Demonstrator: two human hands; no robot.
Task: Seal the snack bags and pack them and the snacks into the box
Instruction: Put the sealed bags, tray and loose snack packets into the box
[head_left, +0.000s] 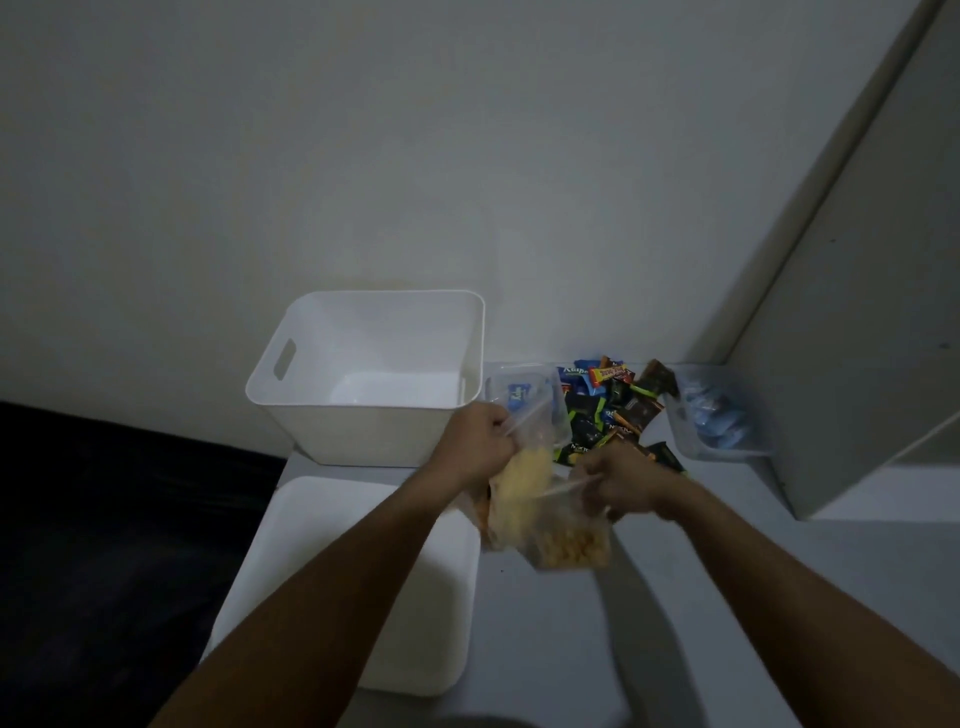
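Note:
Both my hands hold a clear snack bag (540, 499) of yellow snacks above the table. My left hand (475, 441) pinches the far end of the bag's top strip, and my right hand (621, 480) pinches the near end. The bag is blurred, and I cannot tell whether its strip is closed. A white box (363, 415) with a handle slot stands empty just behind my left hand. A pile of wrapped snacks (618, 405) in black, blue and orange wrappers lies behind my right hand.
A flat white lid (363, 597) lies on the table under my left forearm. A clear tub (722, 415) with blue items stands at the right, beside a grey cabinet (857, 338). A small clear container (514, 389) sits between the box and the pile.

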